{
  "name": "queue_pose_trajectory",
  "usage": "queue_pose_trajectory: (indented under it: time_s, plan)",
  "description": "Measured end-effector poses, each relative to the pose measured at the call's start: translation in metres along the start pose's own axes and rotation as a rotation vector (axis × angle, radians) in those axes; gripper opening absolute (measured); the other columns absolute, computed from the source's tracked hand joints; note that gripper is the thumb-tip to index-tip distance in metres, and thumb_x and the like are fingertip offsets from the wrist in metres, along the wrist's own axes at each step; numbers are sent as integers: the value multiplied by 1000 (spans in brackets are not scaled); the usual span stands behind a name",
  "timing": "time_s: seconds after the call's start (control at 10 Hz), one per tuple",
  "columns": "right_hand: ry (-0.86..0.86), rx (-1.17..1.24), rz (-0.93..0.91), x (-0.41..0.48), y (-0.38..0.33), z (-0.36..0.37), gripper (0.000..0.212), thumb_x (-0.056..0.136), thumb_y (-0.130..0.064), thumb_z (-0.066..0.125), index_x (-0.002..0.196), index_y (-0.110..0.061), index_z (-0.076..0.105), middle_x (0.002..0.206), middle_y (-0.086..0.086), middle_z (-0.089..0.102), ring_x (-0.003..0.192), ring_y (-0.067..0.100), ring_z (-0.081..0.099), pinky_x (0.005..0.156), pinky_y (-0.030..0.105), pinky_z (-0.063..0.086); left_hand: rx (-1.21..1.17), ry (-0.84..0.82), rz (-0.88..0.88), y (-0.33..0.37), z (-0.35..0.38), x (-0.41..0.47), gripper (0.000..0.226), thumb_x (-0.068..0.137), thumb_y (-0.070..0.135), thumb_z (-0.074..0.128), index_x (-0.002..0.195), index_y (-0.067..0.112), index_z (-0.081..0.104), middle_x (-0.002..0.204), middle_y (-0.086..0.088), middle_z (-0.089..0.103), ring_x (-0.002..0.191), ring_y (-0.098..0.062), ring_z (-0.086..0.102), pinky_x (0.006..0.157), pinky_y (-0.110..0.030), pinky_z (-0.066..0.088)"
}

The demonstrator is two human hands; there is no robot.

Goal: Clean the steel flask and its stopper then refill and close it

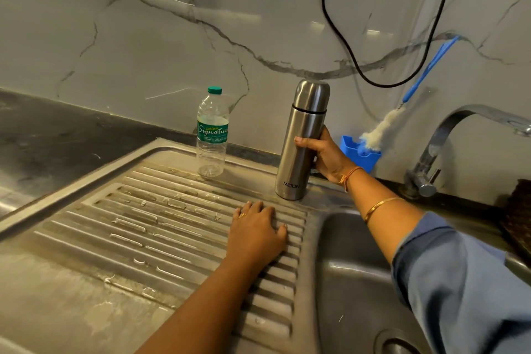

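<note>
From the head view, the steel flask [301,141] stands upright with its cap on at the back edge of the ribbed drainboard [161,227], near the wall, and the right hand [323,156] is wrapped around its middle. The left hand [257,231] lies flat and empty on the ribs just in front of the flask, beside the sink basin [353,276]. A plastic water bottle [212,132] stands apart to the flask's left, with bare drainboard between; a blue bottle brush [416,86] leans on the wall to its right.
</note>
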State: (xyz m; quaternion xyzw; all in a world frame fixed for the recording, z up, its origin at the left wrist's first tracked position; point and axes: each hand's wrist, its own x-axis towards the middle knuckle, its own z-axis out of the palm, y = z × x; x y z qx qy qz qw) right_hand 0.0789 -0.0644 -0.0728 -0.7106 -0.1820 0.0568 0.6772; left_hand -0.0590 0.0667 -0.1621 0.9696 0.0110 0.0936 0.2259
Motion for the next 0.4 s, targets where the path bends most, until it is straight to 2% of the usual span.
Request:
queue_pose_trajectory:
  time_s: [0.1,0.2,0.3,0.4]
  plan:
    - [15,-57,-2,-4,3,0,62,80,-22,68,130,-20,32,118,4,50,112,26,51,93,44,45,-13,11,10,0,-1,-1,52,94,47,42,141,24,41,150,-1,35,141,-18,24,119,-37,9]
    - [50,-128,-11,-11,4,5,59,89,-13,60,137,-14,26,122,7,47,111,23,50,84,32,47,-12,1,9,-1,-1,0,52,94,47,42,140,24,42,149,-1,37,141,-18,25,119,-36,11]
    - [71,-146,-5,-14,5,5,69,90,-21,60,143,-20,16,131,10,45,120,28,49,98,43,44,-16,16,6,0,-1,0,52,94,46,43,141,24,42,149,-1,37,140,-17,25,118,-35,10]
    - [128,-71,27,-21,18,4,106,81,-57,62,150,-22,-11,151,10,29,137,27,33,114,48,23,-16,7,-1,1,-2,-2,51,94,46,43,141,24,42,148,0,37,140,-17,25,118,-36,11]
